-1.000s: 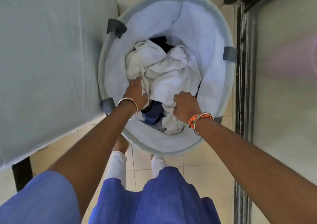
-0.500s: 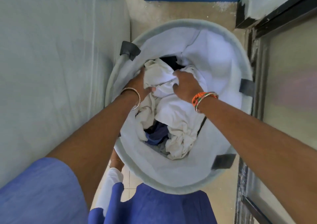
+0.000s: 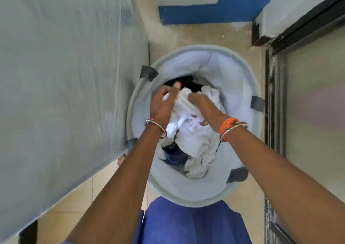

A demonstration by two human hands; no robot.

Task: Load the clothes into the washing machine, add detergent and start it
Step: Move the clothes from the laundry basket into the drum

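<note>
A round pale grey laundry basket (image 3: 188,193) stands on the floor in front of me. Inside it lies a bundle of white clothes (image 3: 194,141), with a blue garment (image 3: 175,157) and something dark underneath. My left hand (image 3: 163,105) and my right hand (image 3: 205,109) both grip the top of the white cloth, bunched between them and raised above the pile. The lower part of the cloth still hangs into the basket. No washing machine door or detergent is in view.
A large pale surface wrapped in plastic film (image 3: 61,75) runs along the left, close against the basket. A dark-framed door or panel (image 3: 276,113) borders the right. Beige tiled floor (image 3: 205,36) and a blue-painted wall base (image 3: 211,12) lie beyond.
Both hands have gathered the white cloth and lifted it upward and closer together. The view has tilted forward, showing more of the floor and wall beyond the basket.
</note>
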